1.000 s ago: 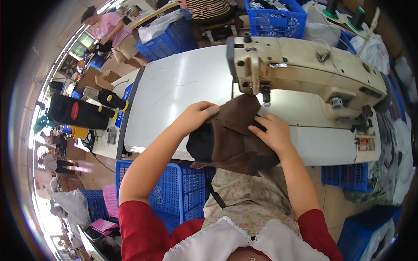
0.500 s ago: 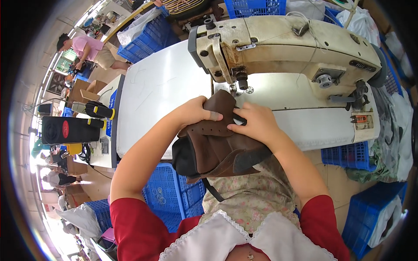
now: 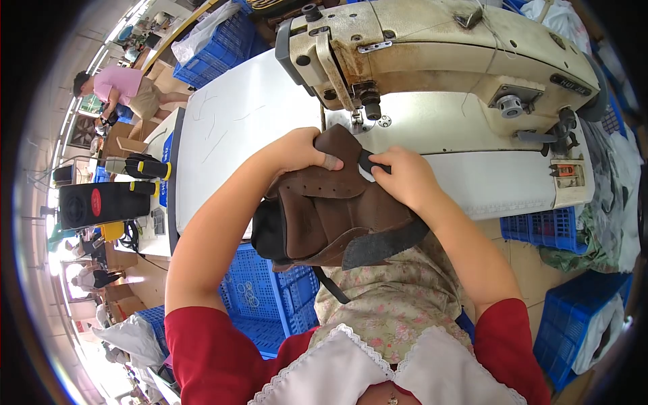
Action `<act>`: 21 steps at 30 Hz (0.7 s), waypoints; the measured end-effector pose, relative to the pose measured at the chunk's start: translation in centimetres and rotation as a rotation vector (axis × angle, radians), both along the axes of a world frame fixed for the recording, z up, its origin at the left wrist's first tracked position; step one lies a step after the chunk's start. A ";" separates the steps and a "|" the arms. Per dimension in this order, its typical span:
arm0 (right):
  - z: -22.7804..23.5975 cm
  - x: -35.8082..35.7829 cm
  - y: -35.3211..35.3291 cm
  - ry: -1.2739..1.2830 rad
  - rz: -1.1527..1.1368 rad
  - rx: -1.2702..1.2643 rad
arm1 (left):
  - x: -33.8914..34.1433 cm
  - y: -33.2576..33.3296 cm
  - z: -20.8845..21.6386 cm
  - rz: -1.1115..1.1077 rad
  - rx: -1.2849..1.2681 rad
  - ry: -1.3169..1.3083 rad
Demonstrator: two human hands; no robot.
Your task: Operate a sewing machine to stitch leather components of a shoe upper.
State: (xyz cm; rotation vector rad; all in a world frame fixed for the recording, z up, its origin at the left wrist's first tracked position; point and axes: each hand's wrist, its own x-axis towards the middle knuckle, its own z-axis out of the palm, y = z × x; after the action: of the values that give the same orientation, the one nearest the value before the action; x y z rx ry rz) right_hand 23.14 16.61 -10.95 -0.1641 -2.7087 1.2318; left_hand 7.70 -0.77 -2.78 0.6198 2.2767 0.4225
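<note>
A brown leather shoe upper (image 3: pixel 320 219) with a row of small holes and a dark lining hangs over the near edge of the sewing machine's white table. My left hand (image 3: pixel 297 150) is closed on its upper left part, thumb pressed on the leather. At the right edge, my right hand (image 3: pixel 403 174) pinches a small black flap (image 3: pixel 365 162) between thumb and fingers; a sliver of white shows beneath. The upper's pointed top lies just below the presser foot (image 3: pixel 358 121), apart from it. A wide black flap (image 3: pixel 378 247) hangs at the upper's lower right.
The cream sewing machine (image 3: pixel 432 64) arches over the far side of the white tabletop (image 3: pixel 236 128). Below its left part sits a blue crate (image 3: pixel 297 297). Another blue crate (image 3: pixel 563 331) stands at the lower right. Someone in a pink shirt (image 3: pixel 116 86) bends over at the far left.
The upper has turned a little and shifted left, showing more of its side. My right hand has moved slightly up and right, with the small black flap drawn outward in its pinch.
</note>
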 end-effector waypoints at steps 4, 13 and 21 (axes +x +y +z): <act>0.3 -0.2 0.4 -0.017 -0.002 0.010 | 0.5 -0.7 -1.8 0.085 0.185 -0.021; 1.2 -1.9 1.9 0.086 -0.062 0.164 | 0.7 0.0 -2.0 0.182 0.071 0.150; 0.7 -4.7 4.6 0.292 -0.111 0.235 | 0.0 0.7 -3.5 0.301 0.110 -0.003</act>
State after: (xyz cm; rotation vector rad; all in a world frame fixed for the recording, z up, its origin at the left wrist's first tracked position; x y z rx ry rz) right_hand 18.42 21.22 -10.23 -0.0950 -2.5235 0.8260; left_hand 7.66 -0.05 -6.29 0.3274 2.3627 0.6972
